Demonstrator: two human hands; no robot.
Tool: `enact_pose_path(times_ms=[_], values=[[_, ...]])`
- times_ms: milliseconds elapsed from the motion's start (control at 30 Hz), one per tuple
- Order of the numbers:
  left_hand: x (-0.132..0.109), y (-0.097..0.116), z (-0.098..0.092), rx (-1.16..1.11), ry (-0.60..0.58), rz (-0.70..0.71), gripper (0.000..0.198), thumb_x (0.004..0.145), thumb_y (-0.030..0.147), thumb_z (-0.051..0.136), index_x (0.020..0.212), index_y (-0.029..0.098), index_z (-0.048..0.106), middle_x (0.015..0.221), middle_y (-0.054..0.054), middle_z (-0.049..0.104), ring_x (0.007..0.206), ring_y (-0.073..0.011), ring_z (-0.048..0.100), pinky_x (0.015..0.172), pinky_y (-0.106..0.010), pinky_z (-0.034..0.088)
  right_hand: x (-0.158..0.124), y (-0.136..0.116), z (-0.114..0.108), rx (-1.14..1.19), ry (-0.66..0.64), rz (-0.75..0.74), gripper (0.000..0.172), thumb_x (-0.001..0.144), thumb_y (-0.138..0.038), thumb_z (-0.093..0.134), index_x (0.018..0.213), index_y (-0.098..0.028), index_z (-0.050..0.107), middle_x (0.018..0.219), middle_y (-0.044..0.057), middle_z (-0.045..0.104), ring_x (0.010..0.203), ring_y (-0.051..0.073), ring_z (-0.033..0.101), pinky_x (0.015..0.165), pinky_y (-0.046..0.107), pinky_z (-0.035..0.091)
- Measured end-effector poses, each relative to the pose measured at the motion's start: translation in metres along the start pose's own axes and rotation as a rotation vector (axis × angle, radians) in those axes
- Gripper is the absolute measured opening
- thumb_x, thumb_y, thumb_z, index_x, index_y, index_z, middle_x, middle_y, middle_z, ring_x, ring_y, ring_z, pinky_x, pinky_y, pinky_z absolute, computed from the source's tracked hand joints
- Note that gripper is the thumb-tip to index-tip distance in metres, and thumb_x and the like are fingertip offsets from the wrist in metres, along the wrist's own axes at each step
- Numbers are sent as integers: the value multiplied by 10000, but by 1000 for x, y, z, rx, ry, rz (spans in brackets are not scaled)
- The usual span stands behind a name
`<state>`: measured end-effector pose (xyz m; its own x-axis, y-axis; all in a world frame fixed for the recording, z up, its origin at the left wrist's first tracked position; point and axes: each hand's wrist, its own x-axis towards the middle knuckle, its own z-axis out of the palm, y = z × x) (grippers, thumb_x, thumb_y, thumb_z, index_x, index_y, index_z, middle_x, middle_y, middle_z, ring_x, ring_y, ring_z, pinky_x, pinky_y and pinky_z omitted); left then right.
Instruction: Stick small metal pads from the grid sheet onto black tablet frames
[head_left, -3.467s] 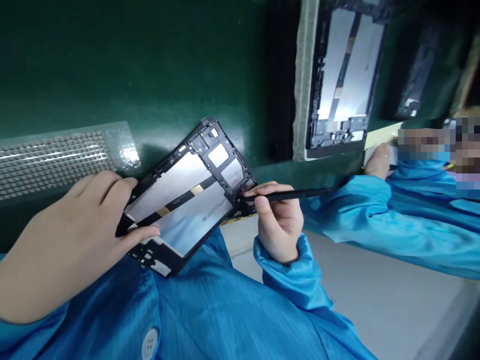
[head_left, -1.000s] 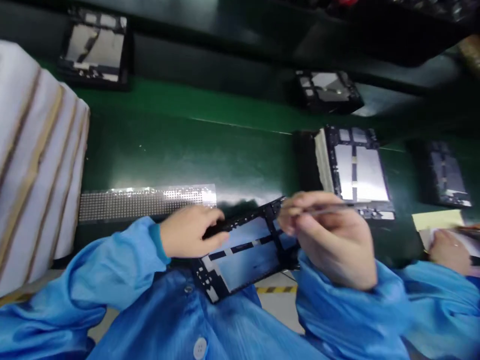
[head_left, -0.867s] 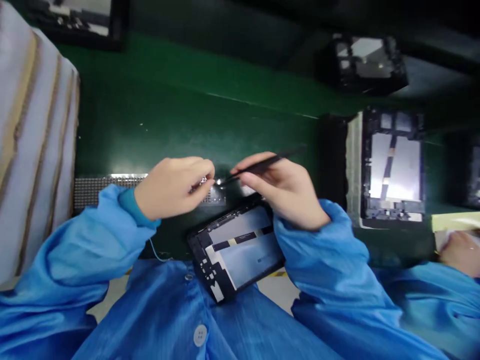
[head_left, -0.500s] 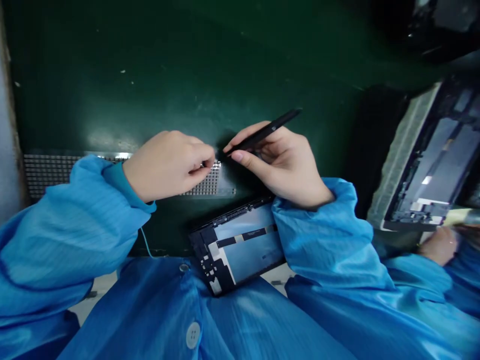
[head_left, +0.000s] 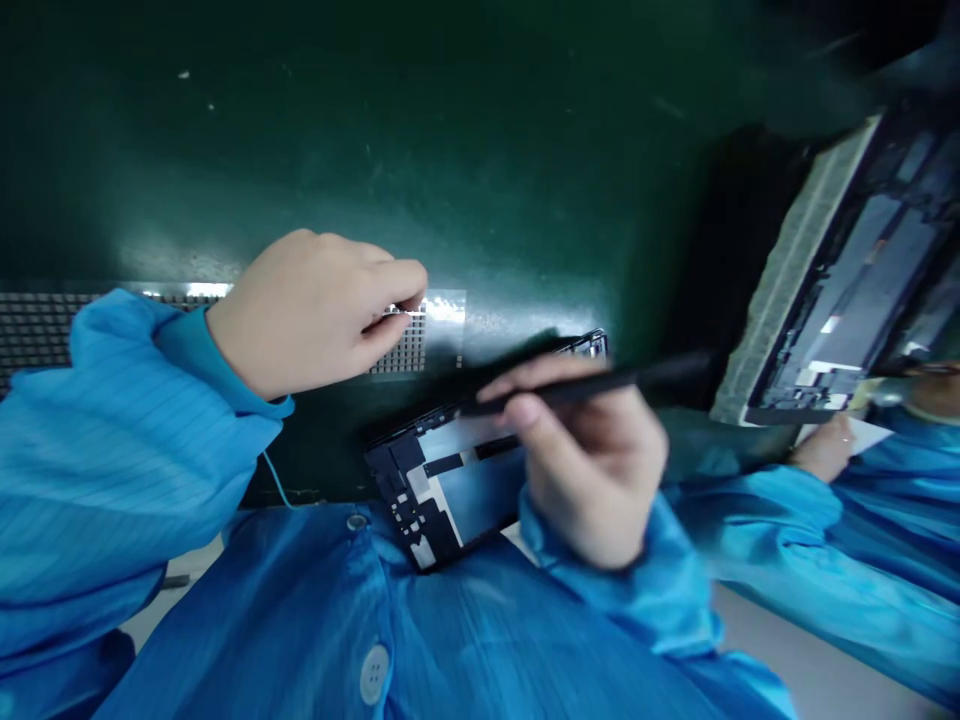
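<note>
The right hand [head_left: 585,470] pinches black tweezers [head_left: 600,383] between thumb and fingers, above a black-framed tablet panel [head_left: 465,470] lying at the table's near edge. The left hand [head_left: 311,315] pinches at the end of a strip of tiny pads [head_left: 401,345] on the green table [head_left: 375,130]; a firm pinch close to the pads suits such small pieces. Farther right, a co-worker's hand [head_left: 825,450] sits near another panel [head_left: 847,290].

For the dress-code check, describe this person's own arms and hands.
The left hand and right hand are bare, without gloves. The shiny blue striped smock's left sleeve ends in a teal knit cuff, with a thin light-blue cable below it. The right sleeve gathers at the wrist.
</note>
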<state>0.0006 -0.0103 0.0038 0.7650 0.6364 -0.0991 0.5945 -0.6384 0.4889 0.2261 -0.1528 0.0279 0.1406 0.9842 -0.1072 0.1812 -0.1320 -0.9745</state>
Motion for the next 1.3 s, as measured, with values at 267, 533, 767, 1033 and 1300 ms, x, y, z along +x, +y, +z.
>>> enact_pose_path(times_ms=[267, 533, 767, 1033, 1300], values=[[2, 7, -6, 86, -66, -83, 293, 1107, 313, 505, 1120, 236, 787, 893, -19, 760, 801, -198, 661, 652, -363, 345, -47, 28, 36, -77, 146, -270, 259, 1041, -91, 737, 1244, -251, 757, 1049, 41, 843, 985, 206, 837, 954, 432, 719], [3, 7, -8, 94, -81, -98, 317, 1118, 335, 510, 1140, 261, 817, 923, -18, 794, 808, -209, 653, 677, -381, 360, -33, 2, 18, -244, -2, -241, 329, 996, -39, 774, 1249, -248, 770, 1110, 61, 869, 1029, 223, 862, 903, 404, 732], [6, 9, -9, 96, -162, -123, 288, 1090, 315, 565, 1185, 273, 834, 898, -12, 780, 775, -209, 639, 700, -362, 336, 79, 7, -2, -238, -240, -234, 164, 1043, -379, 852, 1150, -281, 777, 1135, 27, 872, 1057, 237, 857, 1013, 432, 737], [5, 8, -9, 45, -121, -109, 318, 1064, 319, 529, 1166, 296, 830, 871, -16, 758, 775, -214, 621, 707, -365, 303, 89, 16, 1, -214, -293, -186, 329, 1012, -570, 854, 1127, -276, 763, 1132, 44, 861, 1052, 247, 838, 1032, 440, 737], [7, 8, -10, 60, -137, -131, 329, 1069, 329, 543, 1195, 287, 843, 937, -42, 807, 802, -248, 659, 727, -383, 330, 90, 10, -8, -195, -317, -157, 286, 1004, -544, 871, 1082, -285, 778, 1068, 19, 856, 980, 229, 832, 972, 430, 749]])
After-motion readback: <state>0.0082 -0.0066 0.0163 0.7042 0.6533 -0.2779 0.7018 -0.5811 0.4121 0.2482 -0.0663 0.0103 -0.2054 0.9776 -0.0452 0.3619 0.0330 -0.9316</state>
